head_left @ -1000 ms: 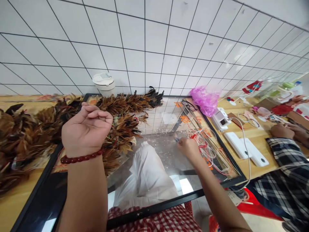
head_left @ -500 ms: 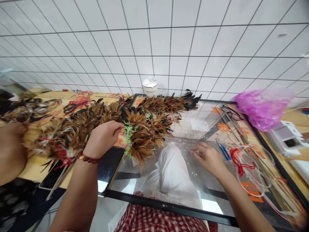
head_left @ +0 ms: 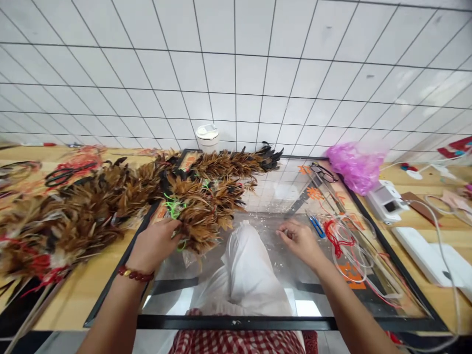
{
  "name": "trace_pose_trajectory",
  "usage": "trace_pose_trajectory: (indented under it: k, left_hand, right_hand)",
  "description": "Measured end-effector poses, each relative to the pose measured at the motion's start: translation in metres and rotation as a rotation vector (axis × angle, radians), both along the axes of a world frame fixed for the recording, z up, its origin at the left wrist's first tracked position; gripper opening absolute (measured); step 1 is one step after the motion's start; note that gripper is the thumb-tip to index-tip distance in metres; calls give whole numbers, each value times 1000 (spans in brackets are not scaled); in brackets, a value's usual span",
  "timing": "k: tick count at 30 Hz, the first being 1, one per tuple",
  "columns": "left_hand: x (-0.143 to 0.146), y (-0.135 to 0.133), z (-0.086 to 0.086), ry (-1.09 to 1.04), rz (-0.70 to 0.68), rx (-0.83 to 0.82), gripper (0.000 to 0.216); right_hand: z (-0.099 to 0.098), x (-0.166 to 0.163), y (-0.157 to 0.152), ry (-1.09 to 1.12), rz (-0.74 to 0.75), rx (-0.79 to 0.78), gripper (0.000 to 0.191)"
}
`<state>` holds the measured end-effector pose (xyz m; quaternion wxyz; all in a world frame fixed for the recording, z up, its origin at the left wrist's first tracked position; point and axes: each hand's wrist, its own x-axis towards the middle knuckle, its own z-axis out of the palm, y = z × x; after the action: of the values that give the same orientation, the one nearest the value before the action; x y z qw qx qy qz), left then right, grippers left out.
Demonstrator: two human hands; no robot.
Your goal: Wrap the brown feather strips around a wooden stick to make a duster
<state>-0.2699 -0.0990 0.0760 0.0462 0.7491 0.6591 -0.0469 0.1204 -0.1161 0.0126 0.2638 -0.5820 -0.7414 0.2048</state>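
Note:
My left hand [head_left: 157, 244] reaches into the near end of a long heap of brown feathers [head_left: 121, 196], its fingers closed on a bunch of them beside some green string [head_left: 172, 209]. My right hand [head_left: 300, 239] rests on the black-framed glass panel [head_left: 258, 322], fingers curled in a pinch, and what it holds is too small to make out. Small blue snips [head_left: 317, 226] and a tangle of red and white cords [head_left: 350, 243] lie just right of that hand.
A white lidded cup [head_left: 207, 137] stands at the tiled wall. A pink plastic bag [head_left: 354, 164], spectacles [head_left: 321, 172], a white device [head_left: 385, 201] and white flat boxes [head_left: 427, 250] lie right. Black scissors [head_left: 64, 173] rest far left on the wooden table [head_left: 84, 290].
My left hand came down from the air onto the feather heap and took hold of a bunch. My right hand drew back left from the cords. The view swung left then recentred.

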Motion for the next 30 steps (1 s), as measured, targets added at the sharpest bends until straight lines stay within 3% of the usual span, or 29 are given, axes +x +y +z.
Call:
trace_pose_trajectory:
  k: [3, 6, 10, 13, 16, 18, 25, 30]
  left_hand:
    - [13, -7, 17, -20, -53, 110, 29]
    - [57, -8, 23, -210, -214, 328, 28]
    - [133, 7, 4, -306, -536, 280, 24]
    - [167, 18, -14, -240, -634, 195, 23]
    - [178, 24, -21, -222, -659, 175, 23]
    - [182, 25, -20, -211, -656, 181, 23]
    - [189, 20, -15, -223, -629, 213, 26]
    - [176, 16, -22, -203, -603, 188, 24]
  right_hand:
    - [8, 6, -1, -45, -5, -4, 17]
    - [19, 18, 7, -100, -32, -19, 22]
    - [39, 58, 22, -182, -159, 2, 26]
    - [54, 109, 23, -271, -355, 34, 23]
    - [59, 151, 22, -395, -516, -89, 20]
    - [54, 164, 25, -467, -544, -192, 20]
    - [21, 159, 69, -506, -626, -273, 31]
    - [22, 160, 89, -457, -554, -309, 17]
